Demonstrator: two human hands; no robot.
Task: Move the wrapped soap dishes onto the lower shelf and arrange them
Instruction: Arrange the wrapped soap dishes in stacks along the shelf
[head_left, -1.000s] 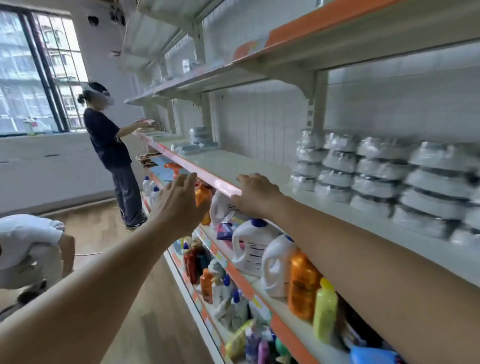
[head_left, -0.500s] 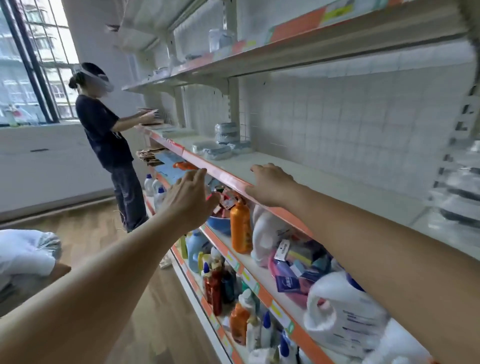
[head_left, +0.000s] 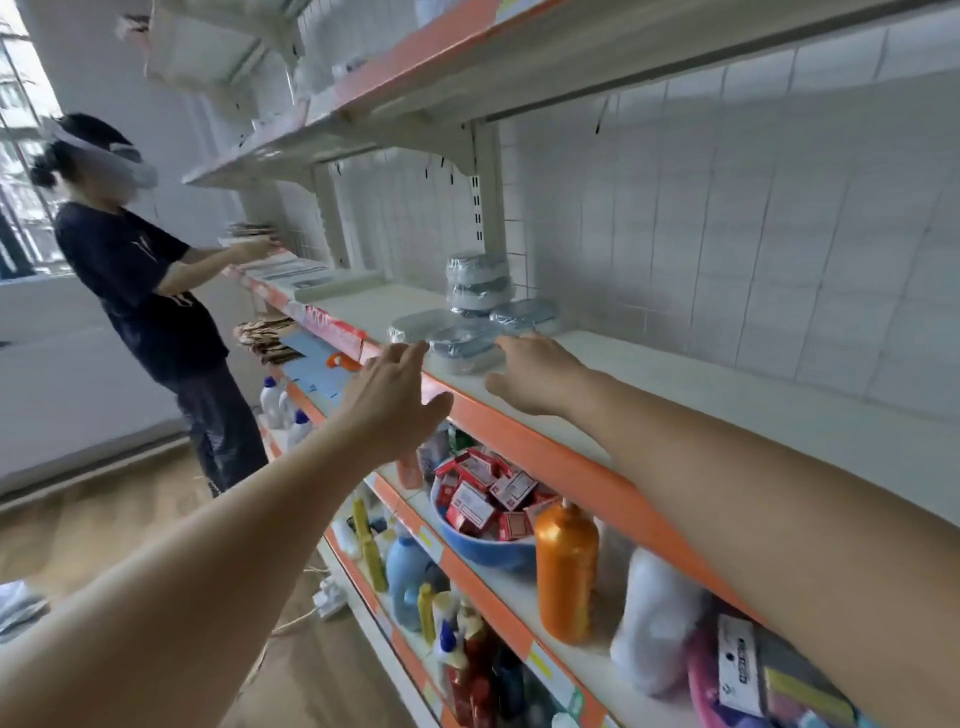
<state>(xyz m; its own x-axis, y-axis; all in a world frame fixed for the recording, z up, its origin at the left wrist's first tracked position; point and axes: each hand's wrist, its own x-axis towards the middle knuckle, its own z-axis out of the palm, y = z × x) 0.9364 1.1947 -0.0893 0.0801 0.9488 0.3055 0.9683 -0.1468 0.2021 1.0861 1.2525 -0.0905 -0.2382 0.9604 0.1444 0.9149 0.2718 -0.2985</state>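
Shelf (head_left: 675, 374): mostly bare where we reach.
Soap dishes (head_left: 470, 312): small wrapped cluster on it, one short stack, none moved yet, we judge.
Left hand (head_left: 389, 400): spread, empty, just short.
Right hand (head_left: 535, 374): relaxed, empty, beside them.

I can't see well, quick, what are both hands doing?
Left hand: open, fingers straight, holding nothing, near the wrapped soap dishes.
Right hand: open, reaching toward the dishes, holding nothing.
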